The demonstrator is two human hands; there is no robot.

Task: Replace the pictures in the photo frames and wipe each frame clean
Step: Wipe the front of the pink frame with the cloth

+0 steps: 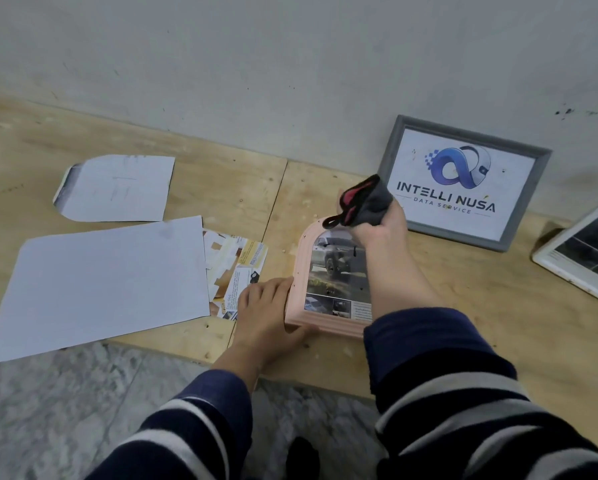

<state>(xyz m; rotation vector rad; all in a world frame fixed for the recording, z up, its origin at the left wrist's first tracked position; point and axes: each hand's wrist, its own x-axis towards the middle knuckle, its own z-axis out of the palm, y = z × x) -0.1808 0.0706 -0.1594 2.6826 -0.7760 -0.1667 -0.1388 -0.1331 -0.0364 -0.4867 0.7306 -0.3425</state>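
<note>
- From the head view, we are leaning over the wooden counter [464,306], where the pink arched frame [299,271] is lying flat with its long axis running away from us, arch end toward the wall.
- Our left hand [266,317] is resting on the frame's near-left corner, fingers [273,289] relaxed and spread along the left edge, thumb along the bottom edge, steadying it.
- Our right hand [380,223] is gripping a bunched dark grey cloth [363,199] with red trim, fingers curled tightly round it, right at the frame's arched top.
- The relation that matters: the cloth hand is sitting at the far end of the frame, so the glass is stretching back toward us from it; we are judging the wipe will be running down that long axis, and the right hand is the nearer one to do it.
- Counting frames, we are seeing three: the pink one, a grey frame [394,147] with a logo print leaning against the wall, and a white frame [574,282] at the right edge, partly cut off.
- Counting papers to the left: two white sheets [100,289] and one printed cut-up page [242,268].
</note>
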